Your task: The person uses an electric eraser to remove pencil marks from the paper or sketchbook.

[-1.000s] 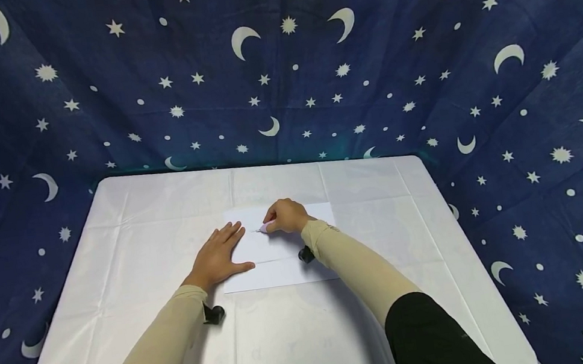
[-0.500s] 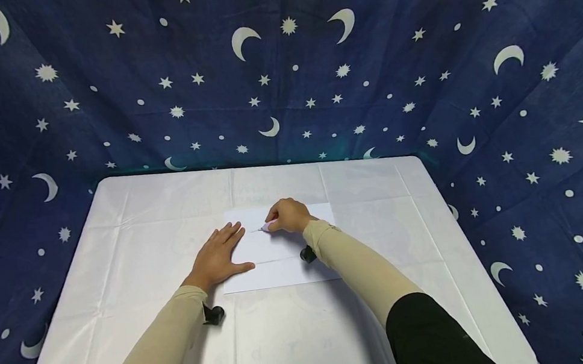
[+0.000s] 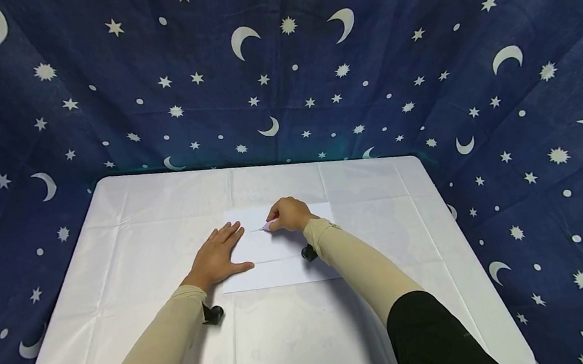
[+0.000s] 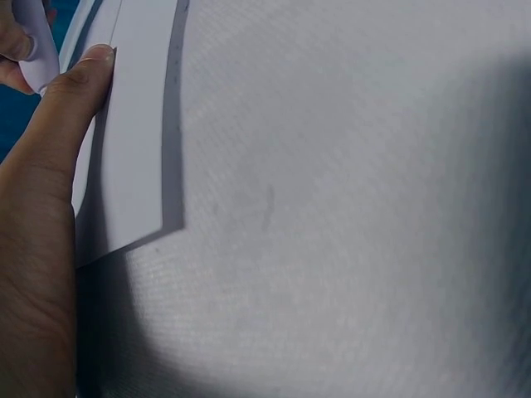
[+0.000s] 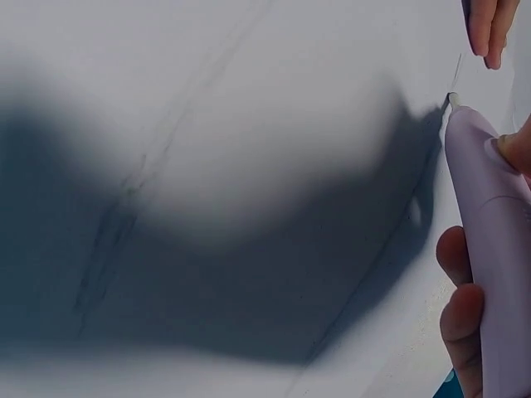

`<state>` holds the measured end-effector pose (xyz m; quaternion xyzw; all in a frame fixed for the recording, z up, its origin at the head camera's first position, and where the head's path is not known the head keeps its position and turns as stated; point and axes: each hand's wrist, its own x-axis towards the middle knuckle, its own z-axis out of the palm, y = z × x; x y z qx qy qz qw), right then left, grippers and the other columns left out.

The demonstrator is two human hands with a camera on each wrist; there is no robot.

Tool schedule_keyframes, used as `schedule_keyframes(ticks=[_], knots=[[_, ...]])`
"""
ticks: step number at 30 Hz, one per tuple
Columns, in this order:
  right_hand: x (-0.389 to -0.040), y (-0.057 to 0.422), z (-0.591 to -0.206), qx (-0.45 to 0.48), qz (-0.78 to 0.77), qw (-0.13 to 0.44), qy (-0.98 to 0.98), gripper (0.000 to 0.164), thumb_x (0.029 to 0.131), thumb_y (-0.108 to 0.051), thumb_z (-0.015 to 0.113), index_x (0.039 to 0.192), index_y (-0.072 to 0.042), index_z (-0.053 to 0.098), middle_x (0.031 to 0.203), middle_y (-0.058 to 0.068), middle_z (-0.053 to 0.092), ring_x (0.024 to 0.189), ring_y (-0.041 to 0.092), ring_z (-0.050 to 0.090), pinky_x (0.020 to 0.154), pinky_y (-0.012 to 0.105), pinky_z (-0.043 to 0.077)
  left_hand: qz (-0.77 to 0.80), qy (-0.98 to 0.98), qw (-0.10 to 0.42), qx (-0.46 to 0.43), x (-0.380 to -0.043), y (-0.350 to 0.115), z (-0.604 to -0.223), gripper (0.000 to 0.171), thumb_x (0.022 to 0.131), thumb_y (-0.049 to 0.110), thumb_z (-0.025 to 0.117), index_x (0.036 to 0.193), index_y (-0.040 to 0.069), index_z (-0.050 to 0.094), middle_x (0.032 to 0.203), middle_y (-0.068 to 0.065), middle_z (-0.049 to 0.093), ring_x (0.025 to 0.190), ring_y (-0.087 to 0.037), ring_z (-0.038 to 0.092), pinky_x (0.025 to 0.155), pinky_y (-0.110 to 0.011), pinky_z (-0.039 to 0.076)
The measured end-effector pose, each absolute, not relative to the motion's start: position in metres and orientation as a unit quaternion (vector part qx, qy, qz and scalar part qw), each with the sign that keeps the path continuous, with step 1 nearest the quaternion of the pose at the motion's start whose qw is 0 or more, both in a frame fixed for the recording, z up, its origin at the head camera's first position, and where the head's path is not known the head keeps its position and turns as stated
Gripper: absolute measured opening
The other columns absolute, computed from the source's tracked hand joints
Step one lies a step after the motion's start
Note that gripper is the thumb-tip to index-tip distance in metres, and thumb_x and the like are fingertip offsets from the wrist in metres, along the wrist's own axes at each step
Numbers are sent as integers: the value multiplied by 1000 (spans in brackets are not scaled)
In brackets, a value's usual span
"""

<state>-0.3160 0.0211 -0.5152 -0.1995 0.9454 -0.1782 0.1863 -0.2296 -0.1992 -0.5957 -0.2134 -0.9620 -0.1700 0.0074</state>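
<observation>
My left hand rests spread on the left side of a white paper sheet, fingers straight and thumb pointing right. With my right hand I grip a lilac craft knife, thumb on the raised button of its body. Its small pale tip is right at the paper, where a thin short line runs from the tip towards my left fingers. In the left wrist view, the thumb lies over the sheet, and the knife's lilac nose shows beyond it. A crease crosses the lower part of the sheet.
A white cloth with fold lines covers the table. Behind and beside it hangs a dark blue curtain with moons and stars. Small black cameras sit under both wrists, such as the left one.
My right hand and the knife have slid slightly to the right, and the thin line left of the tip shows a little longer. The left hand stays in place.
</observation>
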Motion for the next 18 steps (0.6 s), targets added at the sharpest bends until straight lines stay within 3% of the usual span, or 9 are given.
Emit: schedule_keyframes(ticks=[18], knots=[[-318,16,-516,-212,-188,194,939,17,74,-32,74,88,-22,73,80,-12,63,79,8,55,71,25,46,-168,-962,4,-214,-230,-200,-595,98,66,75,53,140,13,35,145,-3,26,134,-23,16,109,-42,10]])
